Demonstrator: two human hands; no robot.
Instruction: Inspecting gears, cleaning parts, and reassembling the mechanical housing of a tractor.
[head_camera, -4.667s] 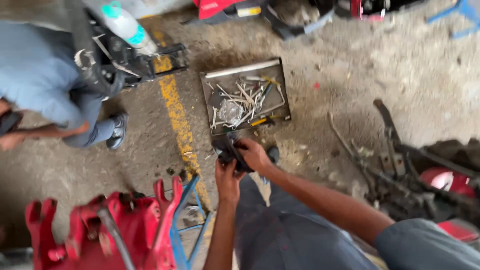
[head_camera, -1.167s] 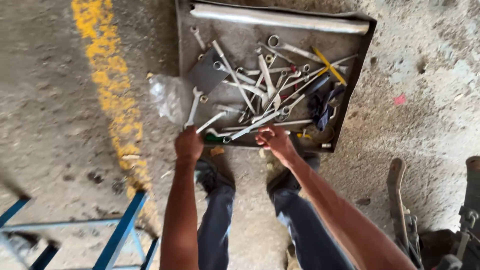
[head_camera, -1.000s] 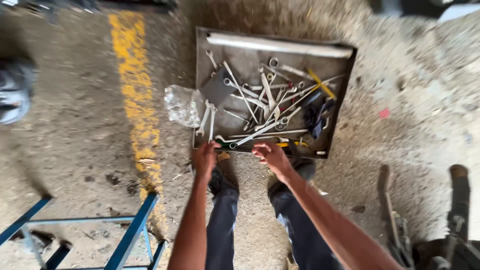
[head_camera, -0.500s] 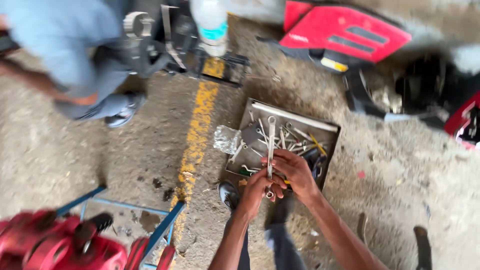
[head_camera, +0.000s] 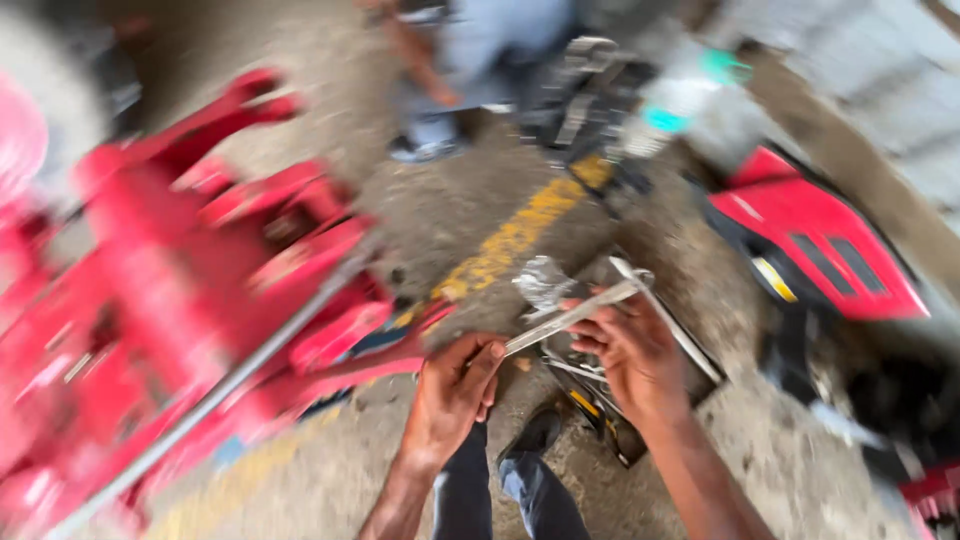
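A long metal wrench spans my two hands above the tool tray on the floor. My left hand curls fingers around its lower end; my right hand pinches its upper shaft, wrist bent inward.

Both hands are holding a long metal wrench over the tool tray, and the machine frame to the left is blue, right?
Not quite: the frame on the left is red, not blue, as the head view shows. The rest holds: the left hand and right hand both hold the long metal wrench over the tool tray.
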